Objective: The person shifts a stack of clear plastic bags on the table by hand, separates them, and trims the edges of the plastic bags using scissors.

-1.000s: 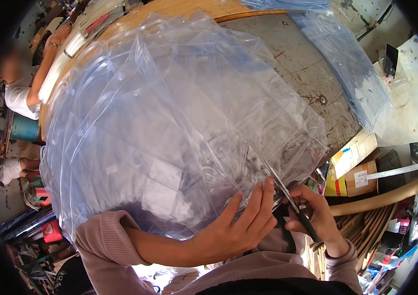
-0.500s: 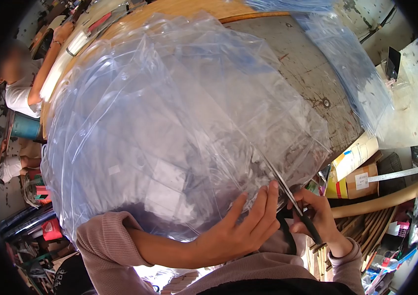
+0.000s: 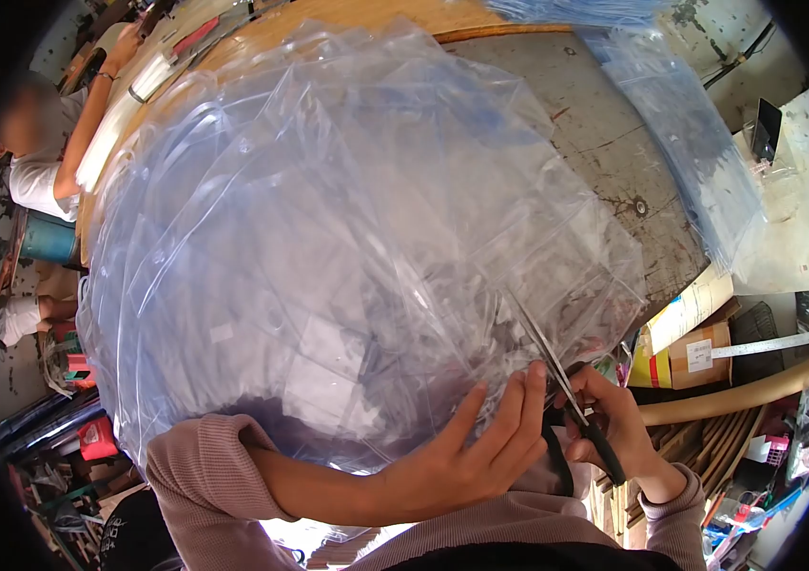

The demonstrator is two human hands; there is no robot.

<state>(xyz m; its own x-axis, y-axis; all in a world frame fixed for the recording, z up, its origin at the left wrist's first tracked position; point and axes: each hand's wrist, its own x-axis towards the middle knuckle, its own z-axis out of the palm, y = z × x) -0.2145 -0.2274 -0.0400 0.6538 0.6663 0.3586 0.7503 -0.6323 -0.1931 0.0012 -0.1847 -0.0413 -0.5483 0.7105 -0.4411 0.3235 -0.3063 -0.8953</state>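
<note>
A large, layered heap of clear plastic sheeting (image 3: 262, 219) covers most of the table and hangs toward my lap. My right hand (image 3: 614, 419) grips black-handled scissors (image 3: 556, 371), their long metal blades pointing up and left over the sheeting's near right part. Just left of the blades, my left hand (image 3: 480, 452) holds the near edge of the sheeting, its fingers long and slightly spread on the plastic. The left thumb is hidden. Crumpled folds lie around the fingertips, and I cannot tell whether plastic is between the blades.
Bluish plastic strips (image 3: 680, 143) lie along the table's far right side. A phone (image 3: 766, 128) stands on a white surface, with a cardboard box (image 3: 699, 352) and a tan tube (image 3: 737, 388) nearer. At left, a person (image 3: 43, 162) reaches along the table beside a white bundle (image 3: 124, 119).
The scissors' handles look wider apart, the lower one having swung down slightly. My left hand keeps nearly the same place on the sheeting. The whole view has shifted slightly.
</note>
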